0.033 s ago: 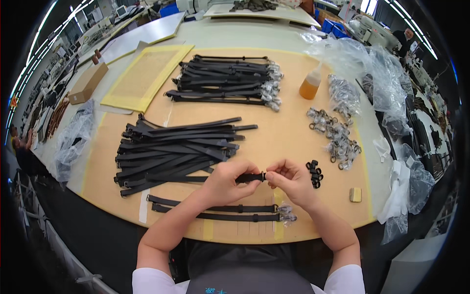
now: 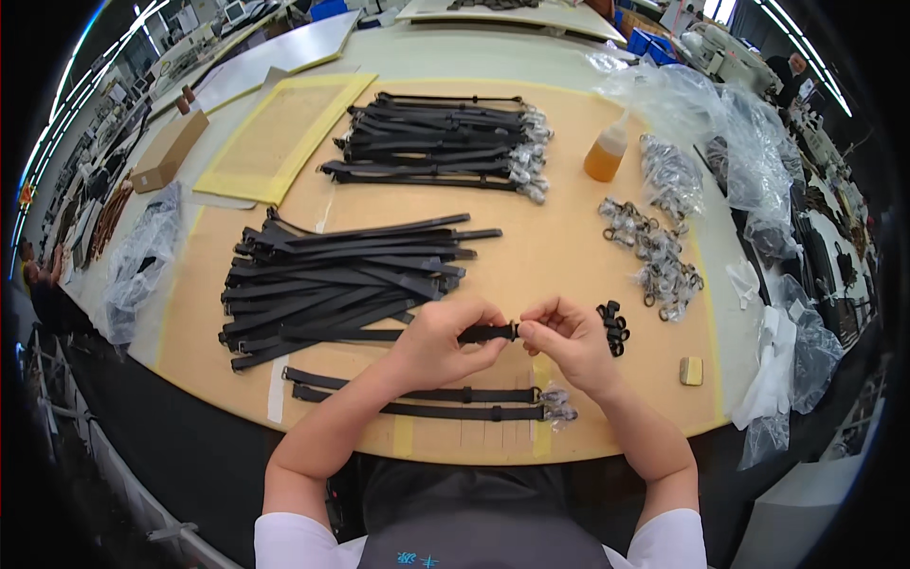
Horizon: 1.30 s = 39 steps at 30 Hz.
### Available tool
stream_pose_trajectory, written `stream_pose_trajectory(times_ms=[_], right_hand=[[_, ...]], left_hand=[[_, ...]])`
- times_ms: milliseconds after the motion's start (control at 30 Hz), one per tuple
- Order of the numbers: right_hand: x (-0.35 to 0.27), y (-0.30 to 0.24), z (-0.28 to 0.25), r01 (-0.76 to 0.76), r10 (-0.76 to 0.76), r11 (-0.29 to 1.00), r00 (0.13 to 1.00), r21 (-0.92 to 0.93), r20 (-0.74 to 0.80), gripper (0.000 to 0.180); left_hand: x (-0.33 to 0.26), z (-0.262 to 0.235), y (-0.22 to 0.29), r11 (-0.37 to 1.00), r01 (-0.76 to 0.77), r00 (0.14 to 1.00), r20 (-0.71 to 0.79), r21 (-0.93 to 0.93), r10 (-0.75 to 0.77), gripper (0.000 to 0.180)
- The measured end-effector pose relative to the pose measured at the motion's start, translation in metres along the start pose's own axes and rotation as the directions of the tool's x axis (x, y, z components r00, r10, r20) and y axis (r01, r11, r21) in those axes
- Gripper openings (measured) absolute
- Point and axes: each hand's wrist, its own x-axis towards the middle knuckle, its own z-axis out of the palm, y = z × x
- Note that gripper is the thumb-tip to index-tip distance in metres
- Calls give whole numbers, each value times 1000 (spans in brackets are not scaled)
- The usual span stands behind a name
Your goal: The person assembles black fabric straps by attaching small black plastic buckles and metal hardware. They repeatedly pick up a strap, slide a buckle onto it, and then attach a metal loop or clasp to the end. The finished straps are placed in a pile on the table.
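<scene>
My left hand [image 2: 445,346] pinches a black strap [image 2: 485,334] near its end, with the strap's length running left over the pile. At that end, thumb and fingers of my right hand [image 2: 567,343] close on a small black loop [image 2: 515,330], partly hidden by the fingertips. Several similar black loops [image 2: 613,328] lie just right of my right hand. Below my hands two finished-looking straps [image 2: 455,412] lie side by side, with plastic-wrapped metal clasps [image 2: 557,406] at their right ends. A loose pile of black straps [image 2: 322,284] spreads to the left.
Straps with wrapped clasps [image 2: 436,142] lie in a row farther back. A bottle of amber liquid [image 2: 605,152] stands right of them, near heaped wrapped clasps [image 2: 654,251]. A small yellowish block [image 2: 691,371] sits at right. Clear plastic bags [image 2: 749,161] cover the right side; a cardboard box [image 2: 171,152] is at left.
The view has shifted slightly, so the table's things appear a little higher. My right fingertips have shifted slightly on the strap's end; my left hand keeps its pinch.
</scene>
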Motion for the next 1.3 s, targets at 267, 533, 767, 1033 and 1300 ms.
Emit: stream_pose_trajectory(times_ms=[267,533,767,1033,1300], right_hand=[[6,4,-8,-127,126,987,992,94,20,17],[7,3,-8,-74,74,996,997,51,0,16],[6,1,-9,-78,78,996,997,33,13,15],[5,2,-20,-140,58,919,972,368,227,28],[4,12,-14,-185,65,898,953,400,295,25]], left_hand=[[0,-4,-2,1000,18,1000,-12,14,-18,18],[2,-11,5,996,78,996,45,38,-80,18],[2,-9,2,999,40,999,6,12,-40,19],[3,-11,8,996,32,999,-25,-87,-35,18],[0,-9,10,995,-3,1000,-14,-98,2,17]])
